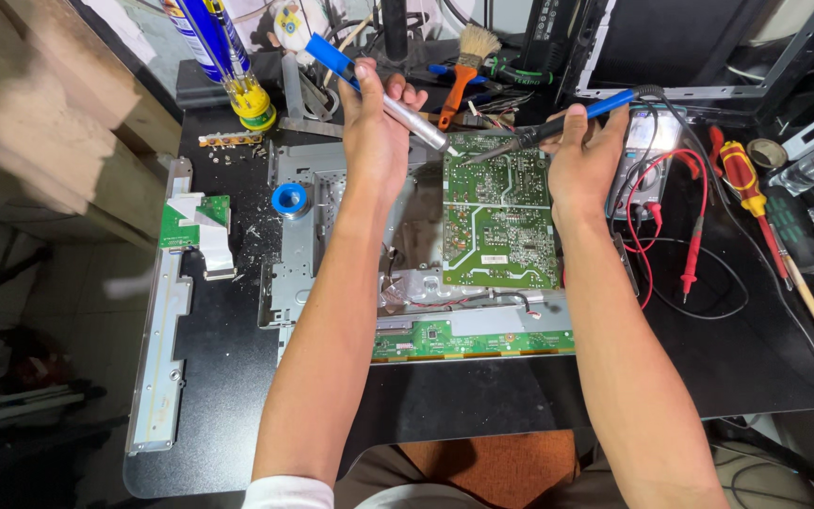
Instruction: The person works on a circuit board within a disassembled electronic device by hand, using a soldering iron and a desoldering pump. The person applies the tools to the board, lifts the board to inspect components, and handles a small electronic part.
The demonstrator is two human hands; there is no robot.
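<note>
Spreading across most of the black workbench [237, 396], the metal back chassis of a flat display [303, 236] lies flat with its boards exposed. Screwed near its upper middle sits the green power-supply circuit board [499, 219], solder side up, with a narrower green strip board [473, 341] along the chassis's lower edge. The power board looks stiff but thin and fragile, its fine traces easy to scorch or lift; it is probably best taken by its bare edges, never by the soldered face.

A multimeter [647, 155] with red probe leads [690, 254] rests just right of the board, and a long metal bracket [160, 349] lies at the bench's left edge.

The left hand [376, 132] is wrapped closed around a silver-and-blue desoldering pump [398, 99], thumb near its plunger end, nozzle angled down to the board's top edge. The right hand [588, 151] grips a blue-handled soldering iron [558, 127] firmly, pen-fashion, its tip meeting the same spot beside the pump's nozzle. Both tools look light and rigid.

A blue solder spool [289, 200] sits left of the left wrist, and a small brush [468, 61] lies behind the hands.
</note>
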